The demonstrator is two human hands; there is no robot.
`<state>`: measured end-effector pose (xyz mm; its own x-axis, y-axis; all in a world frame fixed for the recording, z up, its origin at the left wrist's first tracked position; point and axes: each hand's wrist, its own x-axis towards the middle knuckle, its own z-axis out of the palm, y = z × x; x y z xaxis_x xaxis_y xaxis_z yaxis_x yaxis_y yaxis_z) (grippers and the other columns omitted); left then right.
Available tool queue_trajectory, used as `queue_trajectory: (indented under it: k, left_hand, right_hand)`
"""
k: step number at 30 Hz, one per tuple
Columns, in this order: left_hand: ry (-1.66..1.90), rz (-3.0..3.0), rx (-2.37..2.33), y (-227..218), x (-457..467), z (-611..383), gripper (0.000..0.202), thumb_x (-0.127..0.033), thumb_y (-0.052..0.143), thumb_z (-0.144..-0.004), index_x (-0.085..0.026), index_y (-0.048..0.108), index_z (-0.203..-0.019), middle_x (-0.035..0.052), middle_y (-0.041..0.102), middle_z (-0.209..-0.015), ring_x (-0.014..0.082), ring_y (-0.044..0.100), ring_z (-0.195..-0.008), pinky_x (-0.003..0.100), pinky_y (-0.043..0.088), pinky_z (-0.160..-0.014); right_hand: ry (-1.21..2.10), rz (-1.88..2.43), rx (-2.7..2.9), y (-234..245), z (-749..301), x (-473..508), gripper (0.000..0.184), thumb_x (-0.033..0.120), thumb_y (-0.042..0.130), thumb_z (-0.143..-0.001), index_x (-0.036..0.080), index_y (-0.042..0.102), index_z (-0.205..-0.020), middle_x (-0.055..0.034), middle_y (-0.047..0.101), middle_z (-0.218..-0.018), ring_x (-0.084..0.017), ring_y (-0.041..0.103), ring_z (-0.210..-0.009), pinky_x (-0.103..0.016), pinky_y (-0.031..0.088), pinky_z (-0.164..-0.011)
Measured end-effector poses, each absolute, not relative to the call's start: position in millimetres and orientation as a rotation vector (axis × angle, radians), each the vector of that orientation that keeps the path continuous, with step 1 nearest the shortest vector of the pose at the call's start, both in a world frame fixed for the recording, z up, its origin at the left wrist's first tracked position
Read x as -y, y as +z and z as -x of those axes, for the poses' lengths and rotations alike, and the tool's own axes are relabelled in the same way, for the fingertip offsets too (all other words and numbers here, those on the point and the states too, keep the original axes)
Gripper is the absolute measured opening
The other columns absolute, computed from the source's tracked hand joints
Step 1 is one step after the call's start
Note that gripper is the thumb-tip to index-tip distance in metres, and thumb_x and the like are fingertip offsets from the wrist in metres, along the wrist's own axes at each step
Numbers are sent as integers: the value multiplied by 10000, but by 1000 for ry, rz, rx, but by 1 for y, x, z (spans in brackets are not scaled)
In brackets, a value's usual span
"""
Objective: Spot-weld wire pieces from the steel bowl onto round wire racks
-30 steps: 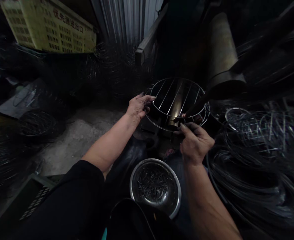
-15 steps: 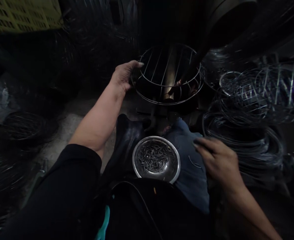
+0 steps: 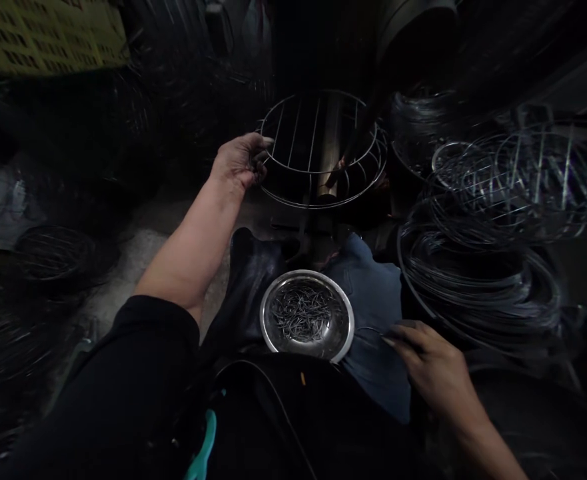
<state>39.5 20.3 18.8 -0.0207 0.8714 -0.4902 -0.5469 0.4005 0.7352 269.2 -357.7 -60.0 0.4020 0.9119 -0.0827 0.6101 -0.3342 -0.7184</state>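
My left hand [image 3: 238, 161] grips the near left side of a round steel-wire rack [image 3: 318, 207], whose parallel bars and rings stand on a dark metal post [image 3: 329, 153]. My right hand [image 3: 426, 360] rests low at my right, over my denim-covered knee [image 3: 373, 293]. Its fingertips pinch a thin wire piece [image 3: 370, 330] beside a steel bowl [image 3: 306, 273]. That bowl sits in my lap, full of short dark wire pieces [image 3: 303, 313].
Coils of black wire [image 3: 478, 287] and stacked wire frames [image 3: 538, 180] crowd the right. A dark wire basket [image 3: 56, 253] lies on the concrete floor [image 3: 146, 257] at left. A large metal cylinder [image 3: 413, 33] hangs above the rack, and a yellow sign [image 3: 48, 37] stands at the far back.
My right hand has moved from the rack down to my knee beside the bowl and has picked up a thin wire. My left hand stays on the rack, and the view has tilted down.
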Motion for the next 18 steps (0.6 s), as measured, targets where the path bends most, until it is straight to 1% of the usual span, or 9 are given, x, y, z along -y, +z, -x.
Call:
queue_trajectory:
  k: [3,6,8,11,14,17,18]
  left_hand:
    - [1165,-442,-1073,13,-10,-40,383,-44,854,-555,-218,647,-827,-22,605,-587,115,560,-532,211,329,-460]
    - [1213,-488,-1043,11,8,-43,323,-21,799,-570,-183,574,-738,-42,563,-567,75,504,-495,202,297,-447]
    - [1244,-503,-1036,11,20,-45,292,-18,753,-597,-174,576,-769,-52,552,-572,66,494,-490,195,298,-444]
    - [1293,-476,-1008,13,34,-47,398,-3,758,-573,-167,614,-906,-60,573,-608,64,512,-498,186,300,-446]
    - [1318,-490,-958,13,41,-45,440,-11,769,-554,-156,619,-941,-61,590,-632,56,514,-496,181,289,-434]
    - [1345,-534,-917,12,43,-40,443,-22,775,-543,-149,622,-939,-63,587,-670,53,538,-526,178,301,-431]
    - [1352,-543,-913,12,42,-39,461,-23,780,-537,-150,627,-953,-64,585,-690,52,546,-538,178,306,-433]
  right_hand:
    - [712,2056,1152,-44,-277,352,300,544,717,-705,265,789,-786,-55,764,-768,-272,724,-681,-389,591,-625]
    - [623,1967,1077,-22,-275,319,291,545,753,-706,287,804,-831,-23,750,-720,-237,701,-609,-352,576,-571]
    - [524,1839,1110,-7,-266,282,239,496,773,-734,304,808,-871,-11,762,-781,-213,707,-649,-334,578,-626]
    - [437,1626,1240,11,-242,221,165,412,769,-779,304,810,-897,-11,772,-871,-198,716,-729,-338,576,-741]
    - [372,1585,1326,14,-218,174,166,385,709,-814,280,815,-886,-26,769,-849,-210,715,-753,-359,564,-761]
    - [311,1668,1226,6,-203,150,177,362,717,-760,242,816,-844,-44,774,-810,-237,722,-767,-386,566,-775]
    - [325,1677,1152,3,-199,146,188,356,724,-740,226,815,-841,-46,771,-785,-235,720,-735,-383,570,-747]
